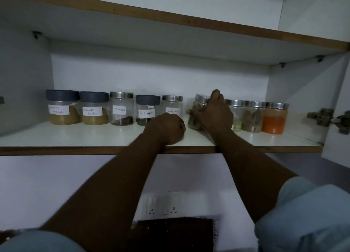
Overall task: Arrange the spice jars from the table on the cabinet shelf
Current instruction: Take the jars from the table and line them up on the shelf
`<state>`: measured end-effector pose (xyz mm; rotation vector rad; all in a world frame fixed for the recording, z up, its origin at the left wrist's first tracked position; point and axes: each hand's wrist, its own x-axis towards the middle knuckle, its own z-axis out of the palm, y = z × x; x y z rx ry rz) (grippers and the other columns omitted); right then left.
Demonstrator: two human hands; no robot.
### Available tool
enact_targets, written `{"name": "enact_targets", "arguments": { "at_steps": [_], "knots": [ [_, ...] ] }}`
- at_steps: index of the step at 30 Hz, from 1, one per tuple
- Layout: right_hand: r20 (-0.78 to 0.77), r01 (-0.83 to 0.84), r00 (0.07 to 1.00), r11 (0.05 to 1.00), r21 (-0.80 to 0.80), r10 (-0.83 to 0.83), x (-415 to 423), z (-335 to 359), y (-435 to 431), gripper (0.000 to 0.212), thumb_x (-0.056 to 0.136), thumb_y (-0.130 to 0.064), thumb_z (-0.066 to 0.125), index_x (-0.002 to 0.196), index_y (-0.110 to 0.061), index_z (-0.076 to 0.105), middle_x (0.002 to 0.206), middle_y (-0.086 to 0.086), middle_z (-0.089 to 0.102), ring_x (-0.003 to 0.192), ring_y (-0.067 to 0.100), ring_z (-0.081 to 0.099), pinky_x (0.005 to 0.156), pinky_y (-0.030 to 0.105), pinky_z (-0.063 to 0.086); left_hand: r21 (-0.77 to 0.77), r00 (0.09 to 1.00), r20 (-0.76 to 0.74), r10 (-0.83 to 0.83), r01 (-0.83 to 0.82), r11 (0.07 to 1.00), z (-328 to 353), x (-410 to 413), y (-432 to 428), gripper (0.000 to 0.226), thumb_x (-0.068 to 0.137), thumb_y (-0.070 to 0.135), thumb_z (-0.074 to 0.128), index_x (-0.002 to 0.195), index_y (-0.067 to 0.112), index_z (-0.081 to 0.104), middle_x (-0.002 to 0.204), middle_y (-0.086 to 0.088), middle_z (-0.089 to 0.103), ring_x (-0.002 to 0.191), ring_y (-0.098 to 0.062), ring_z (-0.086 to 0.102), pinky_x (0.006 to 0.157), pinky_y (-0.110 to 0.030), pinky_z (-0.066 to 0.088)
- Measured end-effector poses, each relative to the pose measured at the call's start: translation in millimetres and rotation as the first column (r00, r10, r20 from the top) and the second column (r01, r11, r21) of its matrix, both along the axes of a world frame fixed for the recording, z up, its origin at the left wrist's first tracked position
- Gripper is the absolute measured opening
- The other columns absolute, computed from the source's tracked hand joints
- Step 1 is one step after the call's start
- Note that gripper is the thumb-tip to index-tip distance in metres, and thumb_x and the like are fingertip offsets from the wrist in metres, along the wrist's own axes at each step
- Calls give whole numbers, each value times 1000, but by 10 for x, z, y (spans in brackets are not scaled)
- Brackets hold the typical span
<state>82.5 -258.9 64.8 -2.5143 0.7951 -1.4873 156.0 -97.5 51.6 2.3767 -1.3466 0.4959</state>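
Right of the frame's centre, on the cabinet shelf (pixel 94 138), a tilted steel-lidded jar (pixel 198 111) is clasped by the right hand (pixel 214 115), whose fingers (pixel 216 96) are curled over its lid, while the left hand (pixel 166 127) rests fisted and empty beside it; the jar should be stood upright and eased into the gap in the row without its neighbours being knocked.

Nine clear spice jars stand in a row along the back of the white cabinet shelf (pixel 94 138). From its left end: two wide grey-lidded jars of brown powder, labelled Masala (pixel 63 107) and Coriander Powder (pixel 94 108); a steel-lidded jar marked Cloves (pixel 121 109); a grey-lidded Black Pepper jar (pixel 147 109); a steel-lidded Black Pepper jar (pixel 172 105). Past a gap, a steel-lidded jar of brown pieces (pixel 197 113) tilts leftward. Toward the right end stand steel-lidded jars with pale-green bits (pixel 236 113), brown leaves (pixel 252 116) and orange powder (pixel 275 118), touching.
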Motion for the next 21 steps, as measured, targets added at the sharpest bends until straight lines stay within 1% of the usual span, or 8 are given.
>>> {"name": "enact_targets", "arguments": {
  "at_steps": [4, 6, 7, 9, 11, 15, 18, 21],
  "knots": [
    [157, -226, 966, 966, 126, 206, 12, -87, -33, 70, 68, -58, 78, 116, -26, 37, 117, 7, 51, 88, 24, 60, 66, 32, 46, -23, 1000, -18, -7, 6, 1000, 0, -13, 34, 29, 95, 34, 53, 109, 31, 78, 114, 2, 74, 104, -23, 67, 91, -40, 57],
    [219, -341, 930, 917, 209, 296, -2, -112, -32, 60, 68, -56, 71, 115, -37, 38, 114, 3, 52, 87, 20, 61, 63, 30, 48, -31, 1000, -17, -9, 8, 999, -6, -20, 53, 29, 95, 34, 53, 109, 31, 78, 115, 1, 74, 105, -24, 67, 91, -41, 57],
    [250, -398, 907, 880, 257, 338, -4, -111, -36, 56, 70, -52, 72, 115, -39, 39, 113, 2, 56, 90, 21, 64, 64, 31, 52, -28, 1000, -17, -8, 7, 1000, -7, -25, 57, 28, 95, 33, 53, 109, 30, 78, 115, 1, 74, 105, -25, 67, 91, -41, 57],
    [311, -488, 866, 798, 354, 391, 4, -97, -61, 55, 75, -39, 76, 117, -40, 41, 115, 5, 61, 98, 29, 68, 74, 46, 61, -29, 1000, -14, -4, 4, 1000, -20, -29, 51, 28, 93, 30, 54, 109, 28, 77, 113, -1, 73, 104, -27, 67, 90, -42, 57],
    [336, -505, 856, 771, 388, 392, -1, -99, -50, 59, 73, -38, 81, 116, -42, 41, 117, 7, 61, 100, 31, 69, 78, 56, 61, -37, 1000, 3, -3, 3, 999, -28, -23, 42, 28, 93, 28, 53, 108, 26, 76, 111, -3, 73, 102, -29, 67, 89, -42, 57],
    [207, -346, 933, 894, 285, 295, -22, -131, 3, 91, 53, -60, 90, 127, -43, 39, 123, 6, 55, 107, 30, 63, 80, 49, 61, -45, 1000, 1, -11, 11, 999, -35, 8, 7, 28, 93, 31, 54, 112, 26, 74, 115, -3, 71, 106, -28, 65, 89, -40, 56],
    [233, -361, 925, 886, 292, 300, -18, -141, -42, 91, 57, -46, 93, 133, -46, 43, 129, 7, 48, 113, 33, 59, 74, 51, 63, -29, 1000, 10, -28, 28, 999, -37, 33, -12, 33, 93, 33, 55, 122, 28, 71, 126, -4, 69, 114, -28, 63, 91, -39, 52],
    [262, -406, 908, 835, 370, 326, 8, -143, -84, 92, 63, -31, 91, 137, -46, 38, 132, 2, 52, 107, 23, 63, 71, 44, 63, 8, 998, 17, -52, 52, 999, -38, 54, -42, 40, 96, 41, 53, 133, 31, 65, 135, -4, 65, 120, -28, 61, 91, -38, 48]
  ]
}}
